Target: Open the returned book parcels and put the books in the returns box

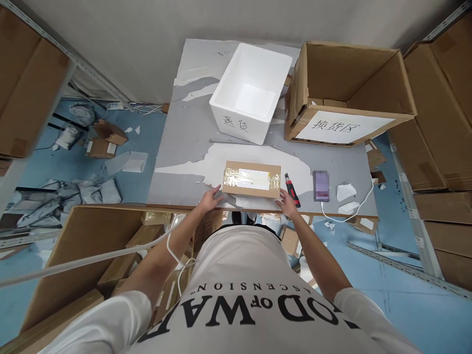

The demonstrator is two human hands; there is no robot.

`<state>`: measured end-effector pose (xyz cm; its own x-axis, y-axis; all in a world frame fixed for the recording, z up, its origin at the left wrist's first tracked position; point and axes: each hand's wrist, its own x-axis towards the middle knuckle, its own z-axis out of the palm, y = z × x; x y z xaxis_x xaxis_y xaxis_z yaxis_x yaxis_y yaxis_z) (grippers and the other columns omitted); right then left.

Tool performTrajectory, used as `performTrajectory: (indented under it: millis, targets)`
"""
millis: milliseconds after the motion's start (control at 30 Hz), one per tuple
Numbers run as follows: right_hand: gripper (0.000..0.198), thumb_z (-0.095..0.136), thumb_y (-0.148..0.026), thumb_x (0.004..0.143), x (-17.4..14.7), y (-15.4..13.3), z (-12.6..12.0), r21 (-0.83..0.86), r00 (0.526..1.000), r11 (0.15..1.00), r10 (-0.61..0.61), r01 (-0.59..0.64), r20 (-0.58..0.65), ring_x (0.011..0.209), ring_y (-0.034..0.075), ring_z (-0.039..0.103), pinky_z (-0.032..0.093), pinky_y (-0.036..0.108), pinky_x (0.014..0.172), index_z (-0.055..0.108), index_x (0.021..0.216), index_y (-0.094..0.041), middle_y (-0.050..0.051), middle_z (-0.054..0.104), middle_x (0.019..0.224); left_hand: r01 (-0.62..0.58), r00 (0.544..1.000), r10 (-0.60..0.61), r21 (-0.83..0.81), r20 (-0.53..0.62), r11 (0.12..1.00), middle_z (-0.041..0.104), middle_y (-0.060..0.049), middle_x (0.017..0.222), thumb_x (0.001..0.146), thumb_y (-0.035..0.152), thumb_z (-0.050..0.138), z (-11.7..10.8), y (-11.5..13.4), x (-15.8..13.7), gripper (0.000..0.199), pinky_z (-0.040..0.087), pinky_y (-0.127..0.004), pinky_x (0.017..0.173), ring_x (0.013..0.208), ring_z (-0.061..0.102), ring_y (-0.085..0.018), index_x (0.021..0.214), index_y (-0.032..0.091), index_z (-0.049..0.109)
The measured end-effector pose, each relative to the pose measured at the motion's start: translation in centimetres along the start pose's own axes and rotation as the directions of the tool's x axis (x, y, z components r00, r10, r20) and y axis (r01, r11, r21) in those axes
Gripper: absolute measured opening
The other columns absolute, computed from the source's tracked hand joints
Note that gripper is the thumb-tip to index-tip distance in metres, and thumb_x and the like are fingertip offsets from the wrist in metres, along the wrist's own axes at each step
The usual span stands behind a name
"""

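A taped cardboard box (230,189) with a white label lies flat near the front edge of the table. My left hand (211,200) is at its left end, thumb and fingers apart, the fingertips close to the box's corner. At the opposite end, my right hand (286,202) has its fingers stretched out by the lower right corner; whether they press on the cardboard I cannot tell. A red and black utility knife (292,191) rests just right of the box, beside my right hand.
Behind the box stand a white foam box (239,125) and a large open carton (332,125) with handwritten labels. A phone (321,186) on a white cable and paper scraps (345,191) lie at right. Below left is a big carton (73,246) of parcels.
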<state>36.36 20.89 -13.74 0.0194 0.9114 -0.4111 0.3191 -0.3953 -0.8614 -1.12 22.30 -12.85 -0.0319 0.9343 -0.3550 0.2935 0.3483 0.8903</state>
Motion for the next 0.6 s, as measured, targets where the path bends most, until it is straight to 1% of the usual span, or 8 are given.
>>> performTrajectory:
  millis: [100, 200, 267, 333, 400, 433, 500, 600]
  targets:
    - [0.065, 0.066, -0.036, 0.067, 0.0, 0.3, 1.1, -0.026, 0.998, 0.999, -0.036, 0.037, 0.048, 0.122, 0.027, 0.053, 0.039, 0.048, 0.104, 0.047, 0.127, -0.023, 0.013, 0.056, 0.132, -0.038, 0.998, 0.032, 0.116, 0.053, 0.993, 0.074, -0.009, 0.097, 0.064, 0.047, 0.071, 1.1, 0.2, -0.2, 0.051, 0.049, -0.039, 0.090, 0.104, 0.063, -0.031, 0.104, 0.016, 0.072]
    - [0.060, 0.062, -0.041, 0.071, 0.1, -0.6, 2.0, 0.029, 0.998, 0.998, -0.049, 0.047, 0.051, 0.118, 0.025, 0.055, 0.041, 0.046, 0.102, 0.045, 0.126, -0.021, 0.013, 0.059, 0.126, -0.025, 0.999, 0.019, 0.203, 0.035, 0.979, 0.074, -0.007, 0.084, 0.073, 0.050, 0.063, 2.0, 1.0, -0.2, 0.047, 0.051, -0.036, 0.081, 0.088, 0.066, -0.027, 0.102, 0.014, 0.072]
    - [0.053, 0.059, -0.044, 0.074, 0.1, -1.6, 2.0, 0.073, 0.995, 0.994, -0.086, 0.082, 0.053, 0.119, 0.024, 0.054, 0.042, 0.043, 0.101, 0.046, 0.121, -0.022, 0.012, 0.059, 0.125, -0.057, 0.998, 0.056, 0.211, 0.011, 0.976, 0.074, -0.006, 0.086, 0.079, 0.050, 0.056, 2.0, 1.9, -0.2, 0.049, 0.050, -0.034, 0.080, 0.085, 0.065, -0.025, 0.108, 0.013, 0.071]
    - [0.043, 0.054, -0.050, 0.079, 0.0, -2.8, 1.5, 0.065, 0.992, 0.992, -0.115, 0.112, 0.057, 0.114, 0.022, 0.056, 0.044, 0.040, 0.097, 0.049, 0.111, -0.023, 0.010, 0.062, 0.119, -0.108, 0.993, 0.116, 0.200, -0.033, 0.974, 0.074, -0.008, 0.094, 0.082, 0.050, 0.052, 1.7, 3.0, -0.2, 0.051, 0.049, -0.031, 0.080, 0.088, 0.065, -0.024, 0.111, 0.012, 0.070]
    - [0.039, 0.048, -0.058, 0.082, 0.1, -4.0, 1.0, -0.036, 0.995, 0.995, -0.092, 0.093, 0.032, 0.102, 0.022, 0.060, 0.046, 0.038, 0.091, 0.050, 0.099, -0.023, 0.009, 0.066, 0.106, -0.117, 0.985, 0.142, 0.222, -0.100, 0.968, 0.074, -0.009, 0.097, 0.083, 0.053, 0.052, 1.3, 4.3, -0.1, 0.052, 0.047, -0.029, 0.078, 0.087, 0.065, -0.023, 0.106, 0.012, 0.073]
    - [0.040, 0.044, -0.061, 0.082, 0.1, -4.5, 0.7, -0.112, 0.998, 0.991, -0.069, 0.070, 0.011, 0.095, 0.022, 0.060, 0.047, 0.037, 0.087, 0.050, 0.094, -0.023, 0.008, 0.066, 0.099, -0.095, 0.983, 0.132, 0.253, -0.132, 0.963, 0.074, -0.009, 0.093, 0.082, 0.055, 0.052, 1.2, 4.9, 0.1, 0.052, 0.047, -0.029, 0.075, 0.084, 0.064, -0.023, 0.101, 0.012, 0.074]
    - [0.044, 0.039, -0.066, 0.083, 0.5, -5.4, 0.4, -0.248, 0.999, 0.968, -0.036, 0.027, -0.031, 0.086, 0.023, 0.060, 0.046, 0.037, 0.082, 0.050, 0.087, -0.023, 0.007, 0.066, 0.090, -0.026, 0.982, 0.085, 0.329, -0.167, 0.944, 0.073, -0.009, 0.078, 0.081, 0.058, 0.051, 1.3, 5.8, 0.5, 0.054, 0.044, -0.028, 0.067, 0.073, 0.062, -0.021, 0.089, 0.011, 0.077]
    - [0.048, 0.036, -0.069, 0.083, 1.4, -6.2, 0.4, -0.317, 0.998, 0.948, -0.020, -0.001, -0.063, 0.083, 0.023, 0.059, 0.045, 0.037, 0.079, 0.049, 0.081, -0.024, 0.008, 0.065, 0.089, 0.036, 0.984, 0.038, 0.404, -0.173, 0.914, 0.065, -0.006, 0.060, 0.081, 0.061, 0.047, 1.5, 6.3, 1.5, 0.058, 0.037, -0.027, 0.058, 0.061, 0.055, -0.017, 0.073, 0.012, 0.075]
